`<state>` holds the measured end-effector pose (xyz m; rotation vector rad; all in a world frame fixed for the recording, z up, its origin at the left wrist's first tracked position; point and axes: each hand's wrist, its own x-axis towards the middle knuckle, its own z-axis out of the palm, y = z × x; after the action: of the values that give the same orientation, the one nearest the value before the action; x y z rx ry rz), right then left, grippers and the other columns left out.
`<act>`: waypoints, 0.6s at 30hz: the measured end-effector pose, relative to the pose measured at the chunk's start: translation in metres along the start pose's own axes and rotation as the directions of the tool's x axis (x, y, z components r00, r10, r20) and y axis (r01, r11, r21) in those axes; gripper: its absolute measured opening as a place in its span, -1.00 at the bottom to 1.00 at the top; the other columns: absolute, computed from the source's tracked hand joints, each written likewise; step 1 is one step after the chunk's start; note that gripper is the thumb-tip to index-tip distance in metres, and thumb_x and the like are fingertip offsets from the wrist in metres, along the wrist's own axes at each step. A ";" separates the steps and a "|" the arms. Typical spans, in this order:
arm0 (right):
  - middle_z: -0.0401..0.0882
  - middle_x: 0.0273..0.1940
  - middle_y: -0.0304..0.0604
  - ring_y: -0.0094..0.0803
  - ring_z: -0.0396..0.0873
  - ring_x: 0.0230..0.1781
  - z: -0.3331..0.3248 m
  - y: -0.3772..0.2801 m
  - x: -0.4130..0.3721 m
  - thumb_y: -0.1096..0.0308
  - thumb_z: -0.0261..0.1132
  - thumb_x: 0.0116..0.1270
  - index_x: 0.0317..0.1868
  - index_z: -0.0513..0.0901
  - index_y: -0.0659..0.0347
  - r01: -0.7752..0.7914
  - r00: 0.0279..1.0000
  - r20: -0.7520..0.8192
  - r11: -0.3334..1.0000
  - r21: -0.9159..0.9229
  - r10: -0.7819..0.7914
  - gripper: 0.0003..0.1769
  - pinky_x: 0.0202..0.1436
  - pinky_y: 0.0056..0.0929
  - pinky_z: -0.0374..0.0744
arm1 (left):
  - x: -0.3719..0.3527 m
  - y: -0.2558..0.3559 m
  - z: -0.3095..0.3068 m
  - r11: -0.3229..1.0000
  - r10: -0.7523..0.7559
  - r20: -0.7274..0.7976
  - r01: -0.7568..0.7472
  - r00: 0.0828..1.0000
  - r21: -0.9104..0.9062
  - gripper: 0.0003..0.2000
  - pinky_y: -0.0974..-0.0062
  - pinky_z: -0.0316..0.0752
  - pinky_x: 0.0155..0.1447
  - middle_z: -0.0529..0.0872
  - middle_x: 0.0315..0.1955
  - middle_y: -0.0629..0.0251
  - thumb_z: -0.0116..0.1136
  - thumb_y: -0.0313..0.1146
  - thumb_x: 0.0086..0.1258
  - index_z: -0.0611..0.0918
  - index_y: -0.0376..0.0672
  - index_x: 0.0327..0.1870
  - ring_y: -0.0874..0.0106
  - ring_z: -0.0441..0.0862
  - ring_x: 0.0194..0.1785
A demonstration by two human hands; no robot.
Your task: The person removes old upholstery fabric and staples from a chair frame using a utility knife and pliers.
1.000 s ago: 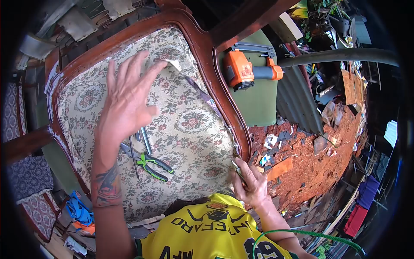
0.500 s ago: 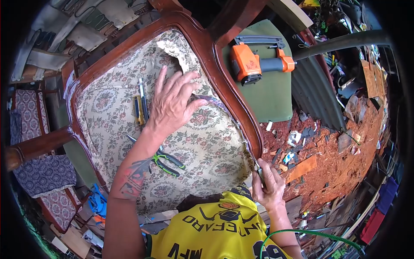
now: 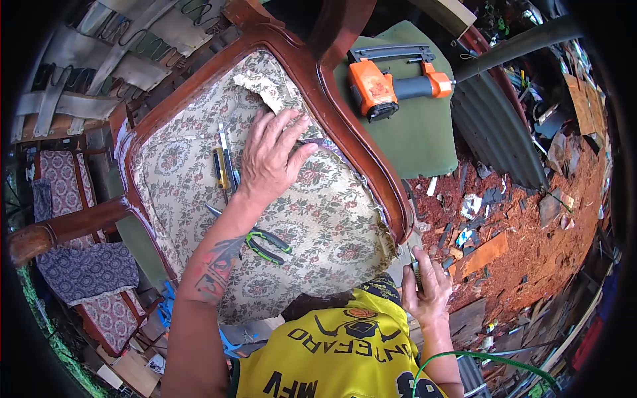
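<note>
My left hand [image 3: 273,159] lies with spread fingers on the floral fabric [image 3: 325,225] of a seat framed in dark red wood [image 3: 371,162], near a torn flap [image 3: 262,89]. My right hand [image 3: 426,286] is wrapped round a small tool [image 3: 417,270] just beyond the frame's near right corner; its tip is hard to make out. Beside my left hand, a yellow-handled cutter [image 3: 219,169] and a slim metal tool [image 3: 227,156] rest on the fabric. Green and black pliers [image 3: 269,247] lie nearer me, partly behind my left forearm.
An orange and black nail gun [image 3: 381,86] sits on a green pad [image 3: 421,146] at the upper right. Wood scraps [image 3: 484,254] litter the reddish ground. Webbing straps [image 3: 129,63] and patterned cushions [image 3: 89,272] are on the left. A green hose [image 3: 491,356] crosses at lower right.
My right hand with its tool has moved down and right, away from the frame's edge. My left hand stays on the fabric. The whole view has shifted slightly.
</note>
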<state>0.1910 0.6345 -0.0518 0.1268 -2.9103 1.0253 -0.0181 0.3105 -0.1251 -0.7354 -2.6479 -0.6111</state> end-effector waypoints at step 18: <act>0.71 -0.42 -0.06 -0.08 0.73 -0.54 0.013 -0.027 0.031 0.42 0.55 0.31 0.32 0.75 0.11 0.042 0.995 0.094 0.999 0.027 -0.045 -0.46 -0.45 -0.11 0.68 | 0.014 -0.007 -0.014 0.986 -0.074 0.109 0.056 0.991 0.157 -0.13 0.09 0.46 0.27 0.63 0.06 0.16 0.31 0.22 0.52 0.41 -0.20 0.68 0.13 0.53 0.08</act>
<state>0.1629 0.6038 -0.0425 0.2454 -2.9649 1.0783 -0.0307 0.3043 -0.1098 -0.6593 -2.7959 -0.3854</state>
